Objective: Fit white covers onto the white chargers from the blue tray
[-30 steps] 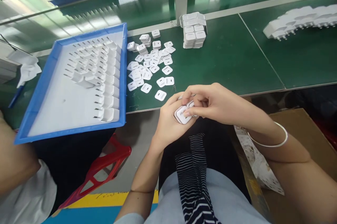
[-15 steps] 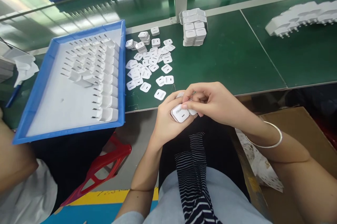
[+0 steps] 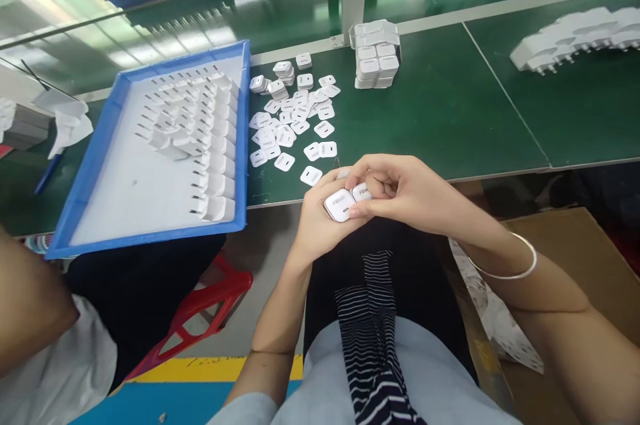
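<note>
My left hand (image 3: 317, 222), palm up and fingers curled, holds a white charger (image 3: 338, 206) with a grey mark and a small slot on its upper face. A second white charger (image 3: 361, 192) lies against it, partly hidden under my other hand. My right hand (image 3: 403, 188) is closed, its thumb tip touching the slot end of the first charger while its bent fingers cover the second. Just beyond the hands, on the green bench, are loose white cover plates (image 3: 311, 176) with slots, some scattered and some stacked.
To the left, a blue tray (image 3: 243, 145) carries rows of white chargers with metal pins. A block of stacked white plates (image 3: 377, 65) stands behind. White plug housings (image 3: 575, 38) line the far right. Another person's arm (image 3: 33, 305) is at left, near a red stool (image 3: 220, 298).
My right thumb has slid from the charger's marked end down to its slot end, and more of the second charger shows. The bench scene has shifted slightly rightward in view.
</note>
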The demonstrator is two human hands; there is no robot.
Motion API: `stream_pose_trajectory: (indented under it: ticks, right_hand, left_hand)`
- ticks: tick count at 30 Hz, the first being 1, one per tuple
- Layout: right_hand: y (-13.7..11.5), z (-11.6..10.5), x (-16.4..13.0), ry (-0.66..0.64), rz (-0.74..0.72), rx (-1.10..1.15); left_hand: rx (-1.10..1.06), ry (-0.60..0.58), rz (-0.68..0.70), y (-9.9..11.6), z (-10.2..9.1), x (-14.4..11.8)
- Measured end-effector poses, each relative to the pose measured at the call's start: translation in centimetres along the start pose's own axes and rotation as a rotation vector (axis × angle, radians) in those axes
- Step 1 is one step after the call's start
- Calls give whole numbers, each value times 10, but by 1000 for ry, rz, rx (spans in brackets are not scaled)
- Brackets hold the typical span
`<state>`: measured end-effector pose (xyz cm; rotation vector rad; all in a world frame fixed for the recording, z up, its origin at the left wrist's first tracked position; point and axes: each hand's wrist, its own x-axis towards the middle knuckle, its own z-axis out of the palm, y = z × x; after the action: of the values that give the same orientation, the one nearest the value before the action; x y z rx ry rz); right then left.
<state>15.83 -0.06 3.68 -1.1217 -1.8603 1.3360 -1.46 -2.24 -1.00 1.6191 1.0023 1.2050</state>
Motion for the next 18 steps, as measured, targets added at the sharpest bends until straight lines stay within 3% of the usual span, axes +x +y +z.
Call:
stream_pose_trajectory:
  ticks: [5,8,11,14,18]
  right_hand:
    - [-6,11,2,141,-20,-138]
    - [-6,11,1,115,-108,44]
    - [-3,8,-3,232,-181,214]
    - [4,5,-8,319,-156,230]
    - [19,3,-3,212,-58,228]
  left_hand:
    - [39,84,13,-2,4,-4]
    - [80,144,39,0,5,-6]
    - [161,204,112,14,-3,-14]
    - [380,243,201,46,-31,-31]
    - [936,404,269,92,-96,-50]
